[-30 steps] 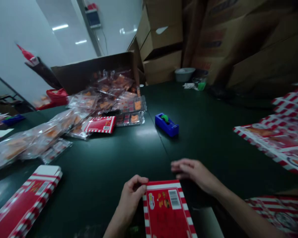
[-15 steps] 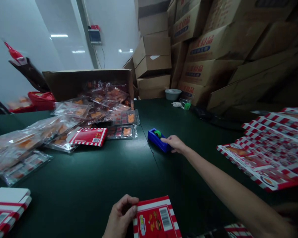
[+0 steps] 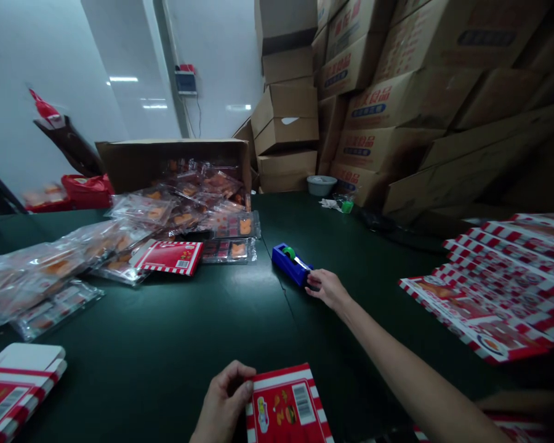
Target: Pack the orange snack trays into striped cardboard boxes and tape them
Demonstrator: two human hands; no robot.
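Observation:
In the head view, my left hand [image 3: 227, 403] pinches the left edge of a flat red-and-white striped carton [image 3: 286, 406] printed with food pictures and a barcode. My right hand [image 3: 327, 288] reaches forward to the near end of a blue tape dispenser [image 3: 290, 266]. Its fingertips close at the cutter end, where a shiny strip of adhesive tape [image 3: 300, 263] runs from the green roll [image 3: 289, 252]. The tape's very end is hidden by the fingers.
Clear-wrapped food packs [image 3: 184, 215] spill from an open cardboard box [image 3: 133, 163], with another striped carton [image 3: 173, 255] among them. Folded cartons [image 3: 13, 387] lie at left, and a striped stack [image 3: 503, 289] at right. Brown boxes [image 3: 373, 147] and a grey bowl [image 3: 322, 184] stand behind.
My right hand has shifted from gripping the dispenser's side to its near end, and the shiny tape strip now shows. The left hand keeps its hold. The view has tilted slightly upward.

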